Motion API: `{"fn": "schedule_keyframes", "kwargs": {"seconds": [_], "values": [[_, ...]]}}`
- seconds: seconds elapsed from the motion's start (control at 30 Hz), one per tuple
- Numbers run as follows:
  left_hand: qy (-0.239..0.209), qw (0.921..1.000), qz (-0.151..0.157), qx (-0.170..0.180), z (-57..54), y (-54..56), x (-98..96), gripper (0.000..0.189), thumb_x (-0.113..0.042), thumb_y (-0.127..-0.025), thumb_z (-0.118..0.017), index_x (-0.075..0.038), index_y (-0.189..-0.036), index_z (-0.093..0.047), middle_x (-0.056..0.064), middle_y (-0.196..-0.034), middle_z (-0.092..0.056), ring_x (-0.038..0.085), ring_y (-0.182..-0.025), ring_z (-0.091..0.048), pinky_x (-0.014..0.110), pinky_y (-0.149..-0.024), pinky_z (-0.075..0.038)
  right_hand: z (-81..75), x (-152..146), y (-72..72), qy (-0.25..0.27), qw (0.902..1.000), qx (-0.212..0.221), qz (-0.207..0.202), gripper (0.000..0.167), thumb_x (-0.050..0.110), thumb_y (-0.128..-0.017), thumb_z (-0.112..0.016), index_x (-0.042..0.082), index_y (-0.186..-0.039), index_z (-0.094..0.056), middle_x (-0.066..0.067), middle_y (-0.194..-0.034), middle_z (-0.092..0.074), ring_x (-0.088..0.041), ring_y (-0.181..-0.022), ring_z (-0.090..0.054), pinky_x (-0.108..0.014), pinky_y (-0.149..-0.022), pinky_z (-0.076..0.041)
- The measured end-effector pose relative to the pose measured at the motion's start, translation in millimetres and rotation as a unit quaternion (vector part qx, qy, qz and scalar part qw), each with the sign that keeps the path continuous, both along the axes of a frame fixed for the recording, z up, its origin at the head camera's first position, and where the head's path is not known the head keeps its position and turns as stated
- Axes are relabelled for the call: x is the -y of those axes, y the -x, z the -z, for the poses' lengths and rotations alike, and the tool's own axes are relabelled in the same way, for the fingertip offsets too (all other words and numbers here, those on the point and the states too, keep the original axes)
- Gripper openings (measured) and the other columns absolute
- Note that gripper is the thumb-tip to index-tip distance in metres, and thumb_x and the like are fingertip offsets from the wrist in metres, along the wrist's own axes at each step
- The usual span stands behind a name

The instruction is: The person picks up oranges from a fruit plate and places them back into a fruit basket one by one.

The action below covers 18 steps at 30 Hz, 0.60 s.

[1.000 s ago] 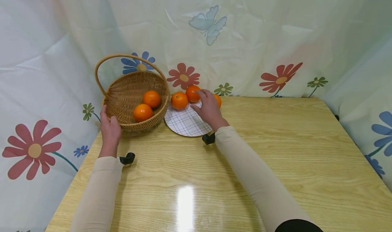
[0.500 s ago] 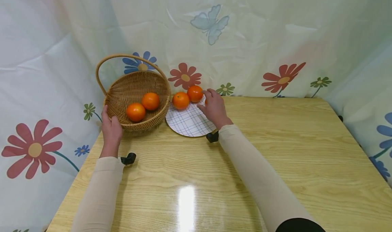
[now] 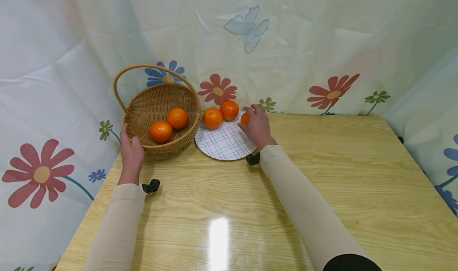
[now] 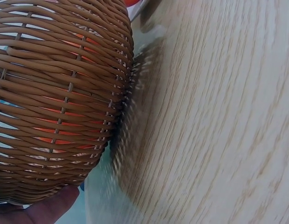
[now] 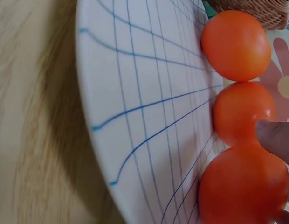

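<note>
My left hand (image 3: 132,153) holds the near left rim of a wicker basket (image 3: 150,100) with a tall arched handle. Inside it lie two oranges, one nearer (image 3: 161,131) and one farther right (image 3: 177,118). To the basket's right is a round white plate (image 3: 225,145) with blue grid lines. Two oranges, one on the left (image 3: 212,118) and one behind (image 3: 229,110), sit along its far edge. Around a third orange (image 5: 242,186) at the plate's right side curl the fingers of my right hand (image 3: 259,127), which hides much of it in the head view.
Both basket and plate stand at the far left of a light wood table (image 3: 322,175). A flower-printed cloth (image 3: 286,56) hangs behind and on both sides. A dark wrist camera (image 3: 151,186) sticks out beside the left wrist.
My right hand has moved right, from beside the back orange to the plate's right-hand orange. Inside the basket the nearer orange has rolled slightly left. The left hand keeps its hold.
</note>
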State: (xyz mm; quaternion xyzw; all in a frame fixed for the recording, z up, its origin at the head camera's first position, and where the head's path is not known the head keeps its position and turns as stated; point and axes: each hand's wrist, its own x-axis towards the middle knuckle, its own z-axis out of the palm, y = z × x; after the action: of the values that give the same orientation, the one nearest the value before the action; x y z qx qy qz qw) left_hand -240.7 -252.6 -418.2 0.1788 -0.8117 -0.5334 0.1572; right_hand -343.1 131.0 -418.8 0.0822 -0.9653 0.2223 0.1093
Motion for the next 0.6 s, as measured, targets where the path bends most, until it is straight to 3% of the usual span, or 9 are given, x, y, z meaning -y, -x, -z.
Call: {"fn": "schedule_keyframes", "kwargs": {"seconds": [0.6], "values": [[0.003, 1.0, 0.005, 0.007, -1.7, -3.0, -0.8, 0.06, -0.025, -0.099, -0.021, -0.034, -0.156, -0.006, -0.007, -0.164, -0.004, 0.016, -0.149, -0.009, 0.041, -0.122, -0.011, 9.6, -7.9, 2.6, 0.032, 0.9987, 0.04, -0.011, 0.061, 0.025, -0.088, -0.069, 0.01, -0.141, -0.043, -0.019, -0.15, -0.03, -0.042, -0.133, -0.034, -0.053, -0.107, -0.04]]}}
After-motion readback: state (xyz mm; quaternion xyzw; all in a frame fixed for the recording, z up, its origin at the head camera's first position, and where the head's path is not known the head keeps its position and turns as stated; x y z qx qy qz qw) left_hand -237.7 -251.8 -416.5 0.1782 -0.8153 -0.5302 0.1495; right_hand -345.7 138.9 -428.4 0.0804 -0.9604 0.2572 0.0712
